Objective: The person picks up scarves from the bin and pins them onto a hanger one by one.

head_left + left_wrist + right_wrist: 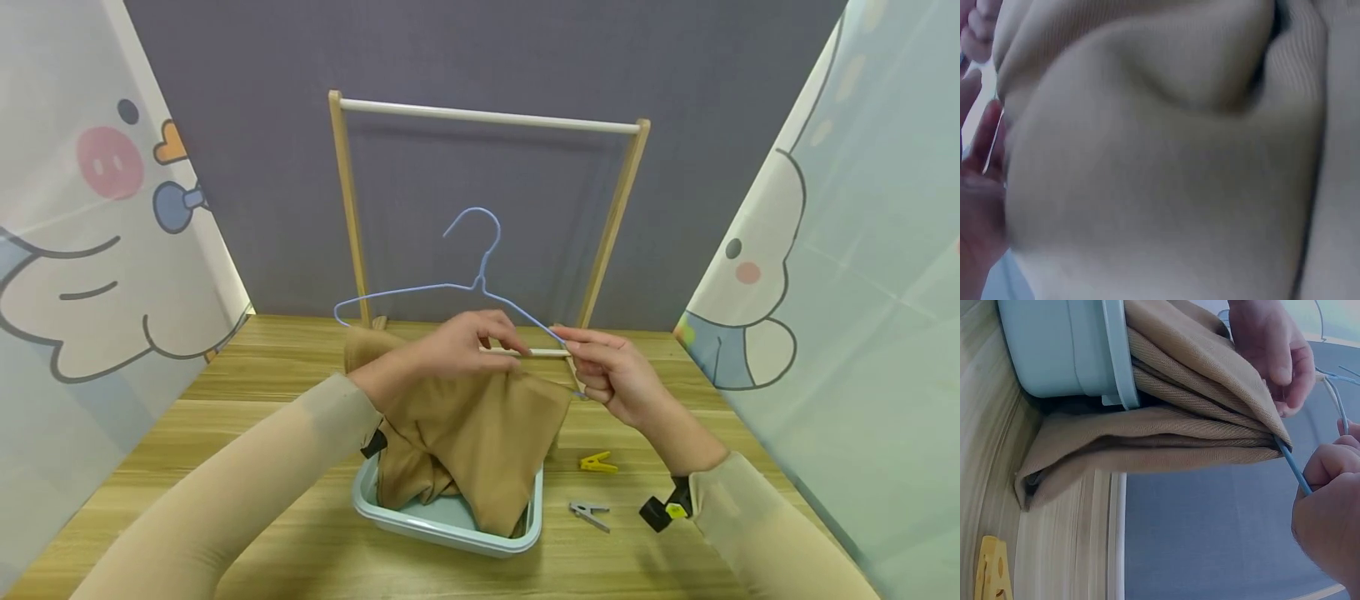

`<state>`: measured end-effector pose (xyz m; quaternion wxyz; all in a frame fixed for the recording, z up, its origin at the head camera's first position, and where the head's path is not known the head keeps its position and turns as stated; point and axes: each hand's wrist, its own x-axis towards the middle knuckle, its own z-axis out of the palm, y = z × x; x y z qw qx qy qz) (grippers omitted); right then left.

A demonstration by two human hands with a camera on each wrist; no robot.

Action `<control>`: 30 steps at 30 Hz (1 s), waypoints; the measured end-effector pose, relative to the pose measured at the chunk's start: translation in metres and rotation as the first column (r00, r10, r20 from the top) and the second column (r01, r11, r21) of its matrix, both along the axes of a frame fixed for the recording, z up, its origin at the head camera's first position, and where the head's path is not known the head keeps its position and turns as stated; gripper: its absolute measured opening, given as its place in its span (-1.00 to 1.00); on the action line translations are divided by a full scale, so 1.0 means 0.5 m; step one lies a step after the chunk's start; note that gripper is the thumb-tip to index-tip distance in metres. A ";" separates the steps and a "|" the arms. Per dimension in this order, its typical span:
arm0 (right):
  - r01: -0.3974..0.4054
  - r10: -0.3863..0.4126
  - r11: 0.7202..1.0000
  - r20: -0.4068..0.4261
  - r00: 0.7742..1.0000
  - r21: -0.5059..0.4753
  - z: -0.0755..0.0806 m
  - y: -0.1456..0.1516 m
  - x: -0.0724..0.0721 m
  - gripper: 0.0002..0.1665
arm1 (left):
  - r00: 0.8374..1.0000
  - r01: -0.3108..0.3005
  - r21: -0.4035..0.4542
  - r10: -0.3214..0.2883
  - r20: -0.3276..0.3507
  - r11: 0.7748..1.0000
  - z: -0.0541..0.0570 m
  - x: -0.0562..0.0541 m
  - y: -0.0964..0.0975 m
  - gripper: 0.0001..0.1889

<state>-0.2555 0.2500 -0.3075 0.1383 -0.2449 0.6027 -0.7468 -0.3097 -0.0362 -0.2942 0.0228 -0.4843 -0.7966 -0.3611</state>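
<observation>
A blue wire hanger stands upright over the table, its hook at the top. A brown garment drapes over the hanger's lower bar and hangs down into a light blue basin. Thumb and fingers of my right hand pinch the hanger's right end. My left hand is at the garment's top fold, fingers loosely bent and apart from the thumb. In the right wrist view the hanger bar comes out of the folded cloth. Brown cloth fills most of the left wrist view.
Behind the hanger stands a wooden rack with a white top rail. On the table, right of the basin, lie a yellow clip and a grey clip. A grey panel closes off the back, with cartoon-printed panels at both sides.
</observation>
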 end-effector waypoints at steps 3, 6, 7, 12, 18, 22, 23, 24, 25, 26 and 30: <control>-0.007 0.007 1.000 -0.006 1.000 -0.003 0.001 -0.001 0.000 -0.48 | 0.992 0.117 -0.073 -0.120 -0.033 0.990 -0.009 0.010 0.020 -0.67; -0.008 0.008 1.000 -0.003 1.000 -0.006 0.003 -0.002 0.000 -0.49 | 0.981 0.162 -0.139 -0.174 -0.083 0.977 -0.016 0.017 0.032 -0.64; -0.007 0.007 1.000 0.000 1.000 -0.005 0.003 -0.002 0.001 -0.49 | 0.980 0.153 -0.148 -0.170 -0.107 0.977 -0.019 0.017 0.035 -0.65; -0.005 0.005 1.000 0.007 1.000 -0.005 0.004 -0.003 0.000 -0.49 | 0.983 0.104 -0.078 -0.114 -0.143 0.992 -0.023 0.023 0.041 -0.78; -0.009 0.009 1.000 0.008 1.000 -0.010 0.006 -0.004 -0.003 -0.51 | 0.991 0.030 0.028 -0.026 -0.128 0.999 -0.016 0.022 0.045 -0.84; -0.016 0.016 1.000 0.010 1.000 -0.016 0.006 -0.005 -0.004 -0.49 | 0.989 -0.037 0.068 0.046 -0.139 0.997 -0.009 0.017 0.052 -0.82; -0.017 0.018 1.000 0.010 1.000 -0.017 0.006 -0.005 -0.003 -0.49 | 0.989 -0.054 0.076 0.064 -0.135 0.996 -0.007 0.015 0.054 -0.82; -0.019 0.019 1.000 0.011 1.000 -0.018 0.006 -0.005 -0.003 -0.49 | 0.988 -0.071 0.084 0.082 -0.130 0.994 -0.006 0.014 0.056 -0.82; -0.019 0.020 1.000 0.011 1.000 -0.018 0.006 -0.005 -0.002 -0.49 | 0.987 -0.089 0.091 0.100 -0.123 0.992 -0.004 0.013 0.059 -0.81; -0.020 0.020 1.000 0.012 1.000 -0.018 0.006 -0.005 -0.001 -0.49 | 0.987 -0.106 0.098 0.117 -0.114 0.990 -0.003 0.012 0.062 -0.81; -0.012 0.012 1.000 0.013 1.000 -0.014 0.006 -0.004 0.002 -0.48 | 0.986 -0.139 0.098 0.147 -0.075 0.985 0.001 0.013 0.076 -0.81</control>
